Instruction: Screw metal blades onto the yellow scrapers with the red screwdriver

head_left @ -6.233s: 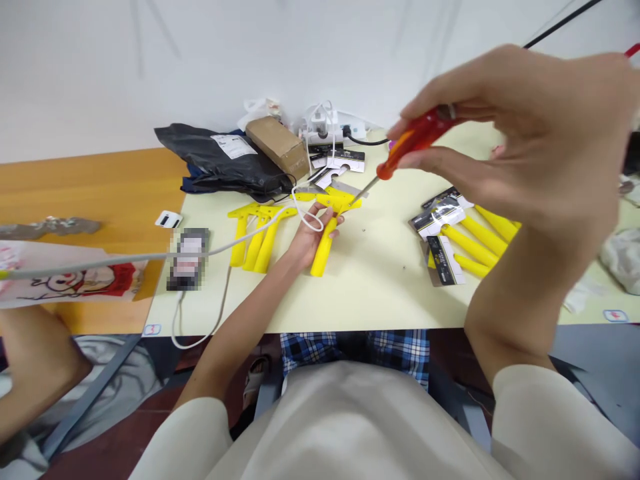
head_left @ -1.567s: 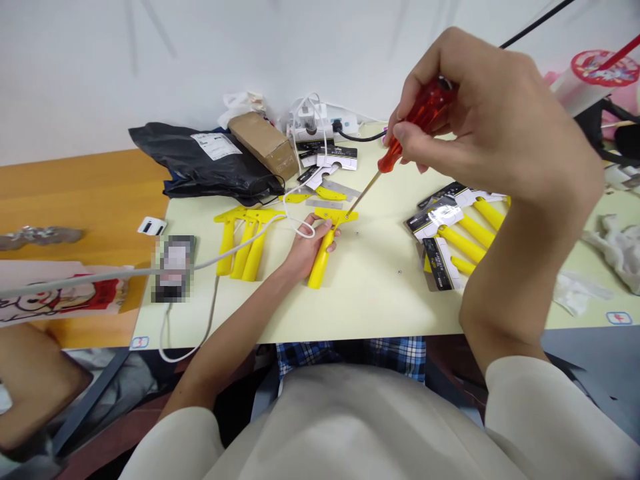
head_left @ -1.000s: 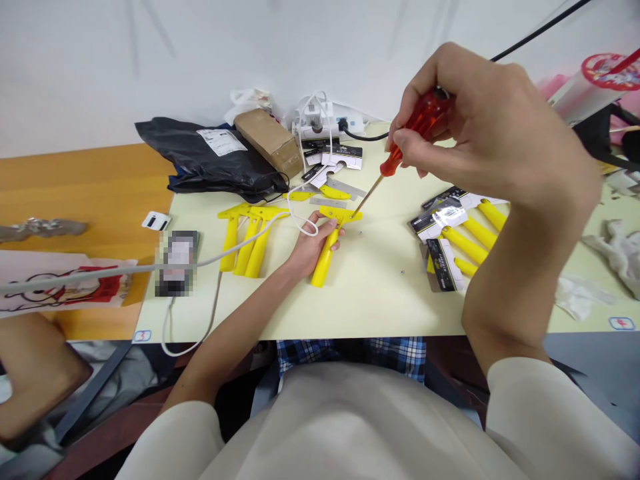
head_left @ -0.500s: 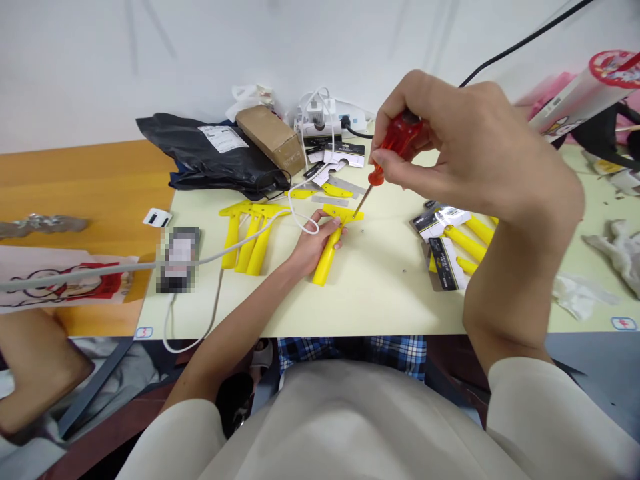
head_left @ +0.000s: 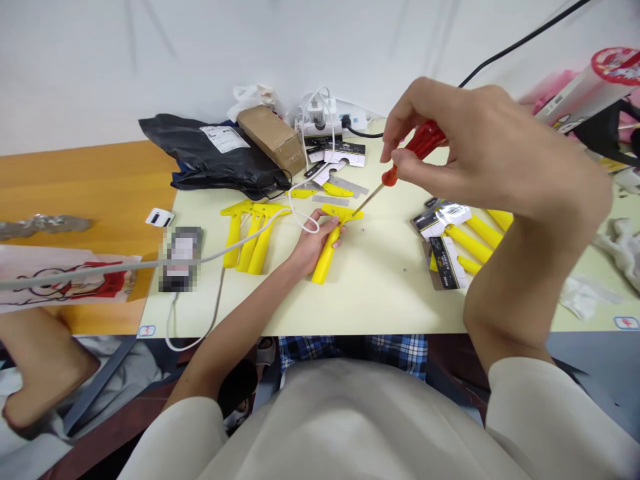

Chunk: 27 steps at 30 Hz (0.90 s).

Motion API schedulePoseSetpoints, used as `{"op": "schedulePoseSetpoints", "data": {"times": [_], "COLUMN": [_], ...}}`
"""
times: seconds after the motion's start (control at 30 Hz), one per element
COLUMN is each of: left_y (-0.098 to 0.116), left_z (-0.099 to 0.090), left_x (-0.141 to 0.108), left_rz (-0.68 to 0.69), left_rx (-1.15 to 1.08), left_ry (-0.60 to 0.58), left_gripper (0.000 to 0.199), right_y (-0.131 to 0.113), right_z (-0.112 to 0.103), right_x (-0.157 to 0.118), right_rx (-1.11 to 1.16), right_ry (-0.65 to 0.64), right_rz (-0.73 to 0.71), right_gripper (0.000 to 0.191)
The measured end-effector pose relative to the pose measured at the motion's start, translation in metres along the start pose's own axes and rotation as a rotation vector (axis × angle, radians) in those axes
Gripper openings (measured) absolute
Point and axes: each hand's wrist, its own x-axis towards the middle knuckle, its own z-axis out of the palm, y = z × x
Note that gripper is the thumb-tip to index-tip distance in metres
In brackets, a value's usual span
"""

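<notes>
My left hand (head_left: 316, 244) grips a yellow T-shaped scraper (head_left: 326, 261) near its head, holding it on the pale table. In my right hand (head_left: 480, 150) is a red-handled screwdriver (head_left: 424, 141), its tip touching the right side of the scraper's head. The screwdriver slants down to the left. Several more yellow scrapers (head_left: 260, 245) lie left of my left hand. Behind the held one are metal blades (head_left: 331, 200) and flat yellow pieces (head_left: 338, 191). A small screw (head_left: 363, 230) lies just right of it.
Packaged yellow tools (head_left: 467, 243) lie under my right forearm. A black plastic bag (head_left: 200, 157), a brown box (head_left: 273, 137) and a power strip (head_left: 350, 120) stand at the back. A white cable (head_left: 235, 241) crosses above the phone (head_left: 180, 259). Another person's arm (head_left: 45, 360) is at far left.
My right hand has moved slightly right, tilting the screwdriver further over, with its tip still at the scraper's head. My left hand and the scraper have barely moved.
</notes>
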Motion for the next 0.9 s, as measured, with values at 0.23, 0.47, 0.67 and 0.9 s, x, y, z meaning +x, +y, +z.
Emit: {"op": "schedulePoseSetpoints", "data": {"times": [0.23, 0.47, 0.67, 0.9], "left_y": [0.0006, 0.0013, 0.0022, 0.0034], "left_z": [0.0002, 0.0012, 0.0003, -0.0016], "left_x": [-0.0005, -0.0001, -0.0003, 0.0003], "left_rz": [-0.005, -0.008, -0.019, -0.042], "left_rx": [0.022, 0.023, 0.036, 0.076], "left_ry": [0.002, -0.002, -0.02, -0.073], "left_gripper": [0.051, 0.052, 0.05, 0.043], "right_y": [0.0061, 0.0018, 0.0053, 0.005], "right_z": [-0.0015, -0.0018, 0.0016, 0.0045], "right_x": [-0.0017, -0.0014, 0.0007, 0.0018], "right_rx": [-0.068, -0.01, -0.101, -0.102], "right_ry": [0.036, -0.025, 0.095, 0.127], "right_rz": [0.026, 0.001, -0.046, -0.097], "right_gripper": [0.024, 0.035, 0.025, 0.019]}}
